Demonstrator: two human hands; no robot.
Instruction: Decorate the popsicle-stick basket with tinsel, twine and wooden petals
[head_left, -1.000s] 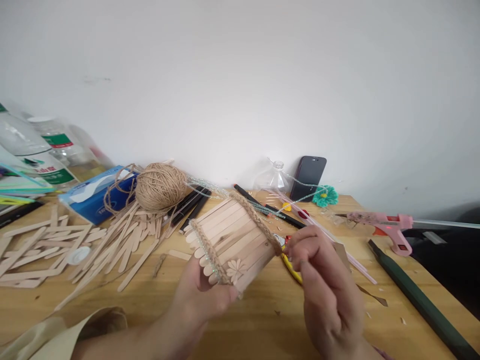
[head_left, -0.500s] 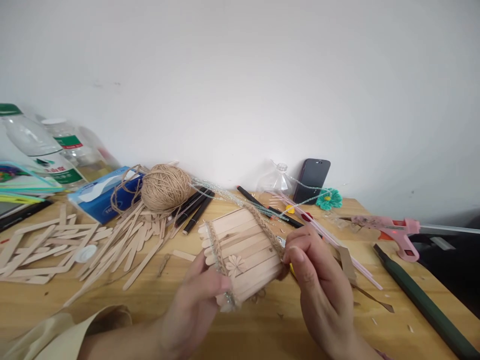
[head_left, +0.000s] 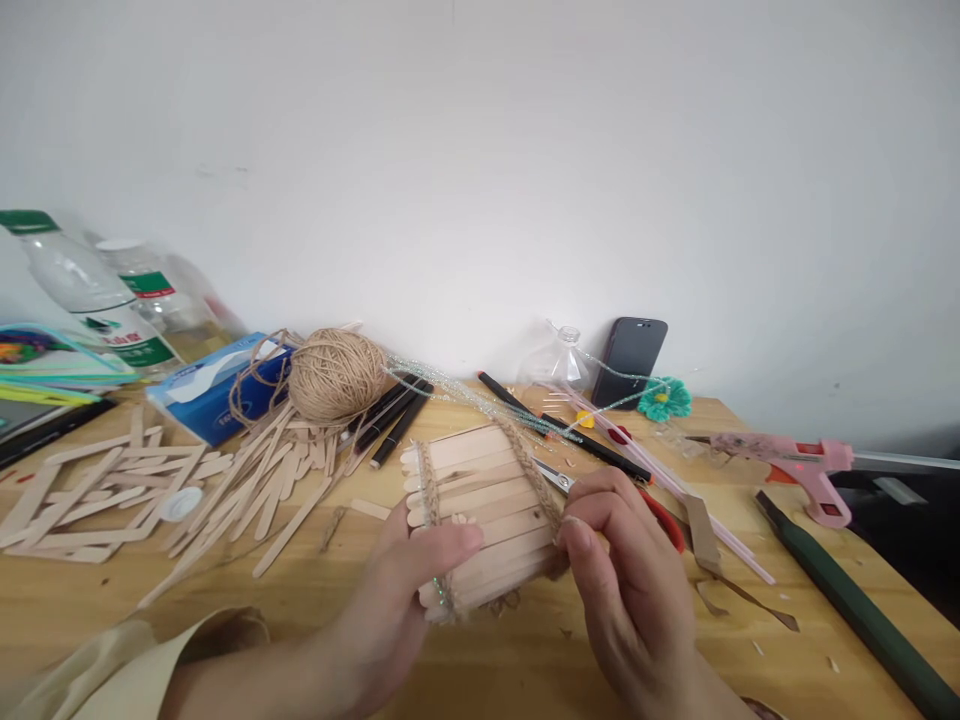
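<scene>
A small holder made of popsicle sticks, bound with two braided jute bands, lies on its side between both hands above the wooden table. My left hand grips its left, open end, thumb laid across the sticks. My right hand pinches its right end at the jute band. Red-handled scissors lie just behind my right hand.
Loose popsicle sticks spread over the left of the table, beside a jute twine ball, a blue tissue pack and black pens. Plastic bottles stand far left. A phone, pink glue gun and dark green rod sit right.
Both hands have turned the stick holder, so its small flower decoration rolled down under my left thumb. The holder has sunk lower and my left thumb now lies across it.
</scene>
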